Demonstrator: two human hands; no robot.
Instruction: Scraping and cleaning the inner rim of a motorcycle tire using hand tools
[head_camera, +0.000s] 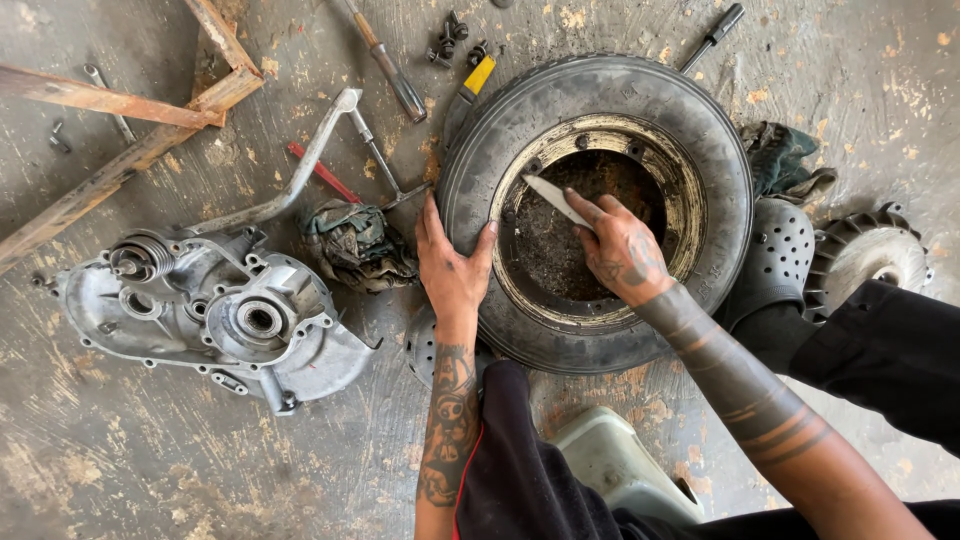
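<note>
tyre: a small black rubber tyre (600, 105) lies flat on the floor in the upper middle of the frame, its tread dull and dusty, still mounted on a round metal rim (690, 190) that is rusty and yellowed, with a dark grimy well inside.
blade: a flat, pale metal blade (555, 198), thin and strip-shaped, lies over the rim's well; its long axis runs from the upper left to the lower right, the free tip pointing to the upper left of the frame.
right hand: the right hand (622, 250), grease-stained, is closed around the lower right end of the blade, inside the rim.
left hand: the left hand (452, 265) lies flat and spread on the tyre's left sidewall, fingers pointing up the frame, holding nothing.
floor: rough grey concrete floor (150, 470), scuffed and flecked with pale patches.
engine cover: a cast aluminium engine cover (215, 310), dull silver and lumpy with round bosses, sits at left on the floor, well apart from the tyre.
rag: a crumpled, oily rag (355, 245) lies just left of the left hand.
fan wheel: a pale finned fan wheel (870, 250) sits at the right edge.
bolts: dark bolts (452, 45) lie clustered above the tyre.
</note>
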